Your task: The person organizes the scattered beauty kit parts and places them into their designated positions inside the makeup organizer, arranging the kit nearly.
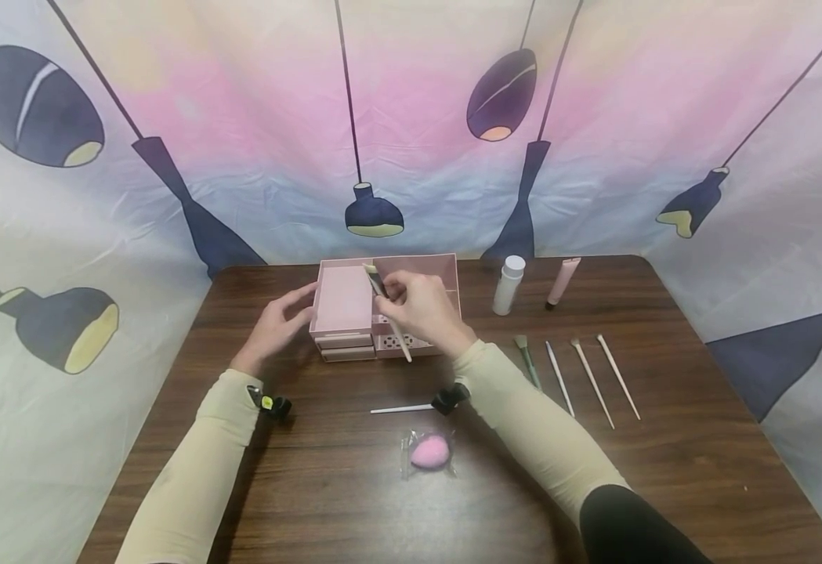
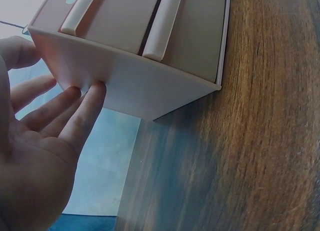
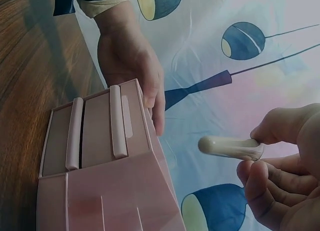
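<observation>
A pink makeup organizer (image 1: pixel 343 301) with two small drawers at its front left stands near the back of the table. Its right part is a set of taller open compartments. My left hand (image 1: pixel 273 333) touches the organizer's left side with extended fingertips, as the left wrist view also shows. Above the open compartments, my right hand (image 1: pixel 421 309) pinches a makeup brush (image 1: pixel 402 342) between thumb and fingers. The brush is tilted, its pale bristles up toward the back left and its light handle end down toward me. In the right wrist view the handle (image 3: pixel 227 147) points at the camera.
Right of the organizer stand a white bottle (image 1: pixel 508 288) and a pink tube (image 1: pixel 563 282). Several brushes lie in a row, among them a green one (image 1: pixel 529 362). Nearer me are a thin white stick (image 1: pixel 400 409) and a wrapped pink sponge (image 1: pixel 429 452). A printed cloth hangs behind.
</observation>
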Tool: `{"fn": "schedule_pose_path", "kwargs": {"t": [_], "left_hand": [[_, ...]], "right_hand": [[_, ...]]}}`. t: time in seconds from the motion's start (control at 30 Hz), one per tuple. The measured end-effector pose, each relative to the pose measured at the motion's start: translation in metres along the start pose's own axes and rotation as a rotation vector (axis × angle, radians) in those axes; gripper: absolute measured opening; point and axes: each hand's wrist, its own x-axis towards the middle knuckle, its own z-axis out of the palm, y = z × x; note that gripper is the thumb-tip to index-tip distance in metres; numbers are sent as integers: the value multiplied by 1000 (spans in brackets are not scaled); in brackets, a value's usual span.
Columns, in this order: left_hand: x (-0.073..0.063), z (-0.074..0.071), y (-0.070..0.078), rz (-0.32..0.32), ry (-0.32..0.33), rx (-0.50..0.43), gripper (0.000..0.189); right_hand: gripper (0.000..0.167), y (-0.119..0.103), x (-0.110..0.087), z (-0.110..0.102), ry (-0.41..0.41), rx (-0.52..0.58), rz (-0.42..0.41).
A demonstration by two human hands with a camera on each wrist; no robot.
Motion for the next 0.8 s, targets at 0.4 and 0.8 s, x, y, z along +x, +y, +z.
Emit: {"fn": "schedule_pose_path", "kwargs": {"t": [0.4, 0.8], "left_hand": [[0, 0, -1, -9, -7, -9, 49], [1, 0, -2, -8, 2, -14, 49]], "right_hand": [[22, -7, 10, 10, 8, 28, -41], [22, -18, 20, 21, -8, 39, -43]]}}
